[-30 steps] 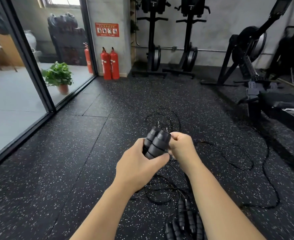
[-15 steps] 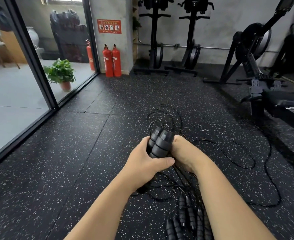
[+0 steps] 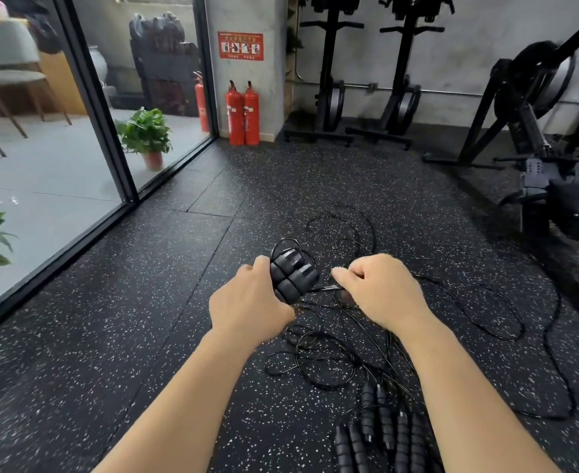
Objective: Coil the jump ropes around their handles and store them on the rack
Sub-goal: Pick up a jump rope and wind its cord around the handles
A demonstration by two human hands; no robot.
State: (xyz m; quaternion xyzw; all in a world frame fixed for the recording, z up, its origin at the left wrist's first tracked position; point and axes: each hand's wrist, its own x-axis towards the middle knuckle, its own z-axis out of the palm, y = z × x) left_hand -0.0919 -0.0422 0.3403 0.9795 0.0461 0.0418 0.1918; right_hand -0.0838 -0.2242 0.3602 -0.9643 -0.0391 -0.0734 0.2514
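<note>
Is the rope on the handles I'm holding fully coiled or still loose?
Still loose. A few turns wrap the handles in the left hand; the right hand pinches rope trailing to the floor.

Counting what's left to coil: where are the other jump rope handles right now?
In the head view, the spare handles lie on the speckled floor at bottom centre, just inside the right forearm, below the tangled cords.

Spare handles (image 3: 380,435) cut off by bottom edge. Left hand (image 3: 247,302) hides lower part of held handles (image 3: 293,276). Right hand (image 3: 382,290) fingertips curled under; rope contact hidden.
</note>
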